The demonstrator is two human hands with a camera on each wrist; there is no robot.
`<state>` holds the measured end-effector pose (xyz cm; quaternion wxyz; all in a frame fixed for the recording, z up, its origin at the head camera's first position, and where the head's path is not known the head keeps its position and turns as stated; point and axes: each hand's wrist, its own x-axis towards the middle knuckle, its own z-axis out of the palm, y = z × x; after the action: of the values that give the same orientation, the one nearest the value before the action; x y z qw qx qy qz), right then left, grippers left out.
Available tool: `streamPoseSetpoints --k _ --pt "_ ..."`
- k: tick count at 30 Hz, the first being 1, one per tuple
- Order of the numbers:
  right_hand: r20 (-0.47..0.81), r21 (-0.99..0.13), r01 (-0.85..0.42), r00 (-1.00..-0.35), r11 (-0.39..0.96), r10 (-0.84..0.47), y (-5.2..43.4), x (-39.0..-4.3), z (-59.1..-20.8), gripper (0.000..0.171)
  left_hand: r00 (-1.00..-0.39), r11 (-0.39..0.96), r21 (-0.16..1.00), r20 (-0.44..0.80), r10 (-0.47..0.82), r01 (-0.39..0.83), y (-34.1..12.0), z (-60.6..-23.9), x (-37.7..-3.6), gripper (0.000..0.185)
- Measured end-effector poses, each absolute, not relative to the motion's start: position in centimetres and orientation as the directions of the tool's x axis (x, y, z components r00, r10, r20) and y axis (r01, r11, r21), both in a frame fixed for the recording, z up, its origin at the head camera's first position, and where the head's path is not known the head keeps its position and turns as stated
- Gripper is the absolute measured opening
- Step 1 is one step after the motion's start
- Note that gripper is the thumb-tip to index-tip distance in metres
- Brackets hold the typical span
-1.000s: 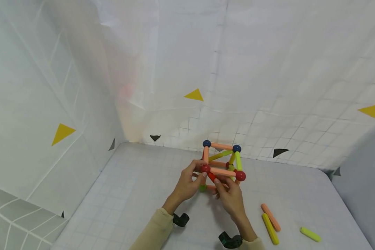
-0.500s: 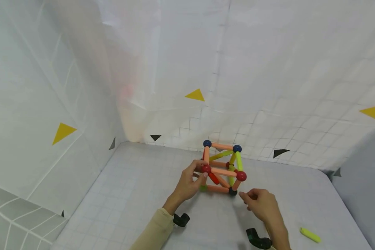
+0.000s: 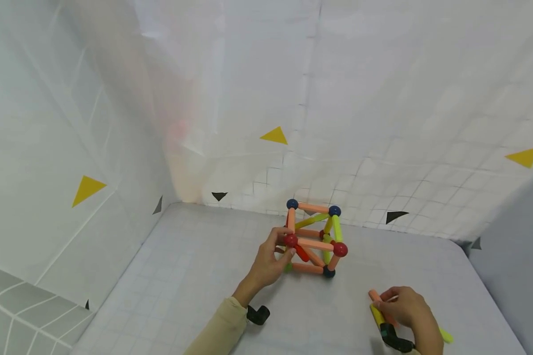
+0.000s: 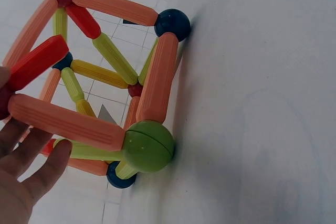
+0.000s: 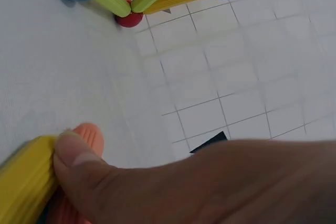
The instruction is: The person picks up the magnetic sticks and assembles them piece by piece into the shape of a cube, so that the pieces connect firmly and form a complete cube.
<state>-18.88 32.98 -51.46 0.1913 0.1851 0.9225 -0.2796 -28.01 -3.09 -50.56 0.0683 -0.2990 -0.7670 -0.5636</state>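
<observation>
A box-shaped frame of magnetic sticks and balls stands on the table near the back wall. My left hand [image 3: 266,261] holds the red ball [image 3: 290,240] at its near upper left corner. From that ball a short red stick [image 4: 39,62] juts out, its far end attached to nothing. A green ball [image 4: 148,146] and a dark blue ball [image 3: 328,271] form the near lower corners. Farther right, my right hand [image 3: 406,305] pinches an orange stick [image 3: 374,295] lying on the table, the thumb [image 5: 79,156] across it. A yellow stick [image 5: 26,182] lies alongside.
A yellow-green stick [image 3: 446,335] lies right of my right hand, partly hidden by the wrist. Behind the frame rises a white wall sheet [image 3: 360,123] with grid lines and triangle marks. Dark wrist cameras, such as the left wrist camera [image 3: 258,315], sit under both wrists.
My right hand has left the red stick on the frame and moved right and toward me, down to the orange and yellow sticks. The left hand keeps its hold on the red ball.
</observation>
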Motion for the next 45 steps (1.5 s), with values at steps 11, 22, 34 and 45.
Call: streamPoseSetpoints --k 11,22,34,45 --pt "-0.371 -0.586 0.313 -0.924 0.748 0.096 30.7 -19.2 -50.3 0.045 -0.809 0.139 0.834 0.456 0.372 0.534 -2.9 -50.8 -28.1 0.043" --pt "-0.046 -0.722 0.006 -0.998 0.692 -0.04 20.6 -20.6 -49.1 0.03 -0.805 0.14 0.828 0.465 0.369 0.543 -3.0 -50.8 -28.2 0.042" --pt "0.198 -0.611 -0.074 -0.978 0.789 0.062 17.2 -20.9 -50.1 0.027 -0.811 0.129 0.841 0.449 0.375 0.525 -3.0 -50.5 -28.1 0.043" --pt "0.18 -0.578 -0.034 -0.98 0.815 0.086 16.7 -21.2 -50.2 0.029 -0.811 0.13 0.843 0.443 0.382 0.522 -3.0 -50.8 -28.1 0.043"
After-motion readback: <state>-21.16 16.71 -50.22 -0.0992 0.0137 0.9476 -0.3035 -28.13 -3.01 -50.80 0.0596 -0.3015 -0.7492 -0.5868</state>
